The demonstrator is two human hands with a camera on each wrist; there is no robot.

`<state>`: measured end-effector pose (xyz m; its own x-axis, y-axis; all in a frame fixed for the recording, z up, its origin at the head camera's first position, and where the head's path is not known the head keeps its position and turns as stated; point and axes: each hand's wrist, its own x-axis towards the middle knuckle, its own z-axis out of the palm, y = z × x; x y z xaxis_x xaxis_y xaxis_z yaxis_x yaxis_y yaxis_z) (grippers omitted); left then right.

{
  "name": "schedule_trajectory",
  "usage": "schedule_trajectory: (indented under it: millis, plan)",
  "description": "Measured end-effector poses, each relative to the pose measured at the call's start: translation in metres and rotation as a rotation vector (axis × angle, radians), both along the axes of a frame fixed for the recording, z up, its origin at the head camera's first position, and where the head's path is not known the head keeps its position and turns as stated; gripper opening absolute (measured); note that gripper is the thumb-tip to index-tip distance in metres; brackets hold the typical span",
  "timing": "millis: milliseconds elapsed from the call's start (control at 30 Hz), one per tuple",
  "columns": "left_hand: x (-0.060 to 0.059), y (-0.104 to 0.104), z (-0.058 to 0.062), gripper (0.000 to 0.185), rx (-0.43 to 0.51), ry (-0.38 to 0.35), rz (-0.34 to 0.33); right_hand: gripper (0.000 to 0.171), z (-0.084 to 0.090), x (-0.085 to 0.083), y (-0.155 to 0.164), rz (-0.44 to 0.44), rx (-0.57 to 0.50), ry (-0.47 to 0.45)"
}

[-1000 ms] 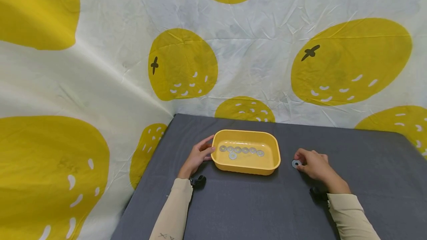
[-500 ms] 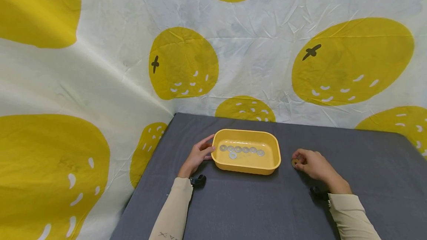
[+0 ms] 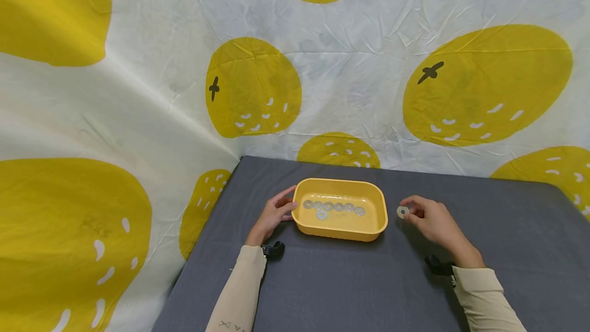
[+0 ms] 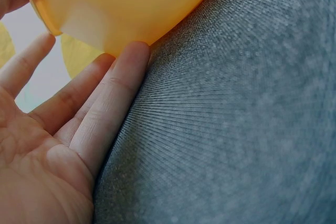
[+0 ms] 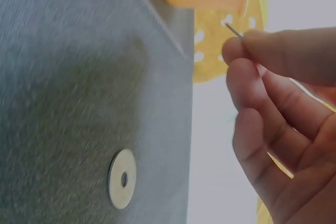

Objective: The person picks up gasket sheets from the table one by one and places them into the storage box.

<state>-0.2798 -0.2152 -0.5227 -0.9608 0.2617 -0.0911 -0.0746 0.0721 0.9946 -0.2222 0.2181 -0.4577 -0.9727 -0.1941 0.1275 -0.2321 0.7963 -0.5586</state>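
A yellow rectangular tub stands on the dark cloth, with several grey metal washers lying flat on its floor, most in one row. My left hand is at the tub's left end, its straight fingers touching the outer wall in the left wrist view. Just off the tub's right end, my right hand pinches a washer between thumb and fingertips, held up with its hole facing me. In the right wrist view that washer shows edge-on, and another washer lies on the cloth below; the hand hides it in the head view.
The dark grey cloth covers the table up to a white fabric backdrop printed with yellow fruit, which rises behind and along the left. A black band with a small device sits on each wrist.
My right hand has risen a little and shifted left toward the tub, with the washer now turned to show its flat face. The left hand and the tub stay put.
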Motion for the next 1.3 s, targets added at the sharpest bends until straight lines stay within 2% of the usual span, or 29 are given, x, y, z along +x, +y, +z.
schedule_trajectory:
  millis: [333, 700, 967, 1300]
  plan:
    - [-0.001, 0.000, 0.001, 0.056, -0.008, 0.009, 0.005, 0.027, 0.011, 0.005, -0.014, -0.037, -0.059, 0.090]
    - [0.000, -0.001, -0.003, 0.059, 0.005, 0.011, -0.007, 0.027, 0.012, 0.009, -0.027, -0.014, -0.097, 0.110]
    - [0.000, -0.001, -0.002, 0.058, -0.001, 0.001, -0.001, 0.027, 0.014, 0.012, -0.042, 0.003, -0.126, 0.109]
    - [-0.001, -0.001, -0.004, 0.059, -0.005, 0.015, 0.003, 0.026, 0.004, 0.013, -0.067, 0.059, -0.169, 0.115]
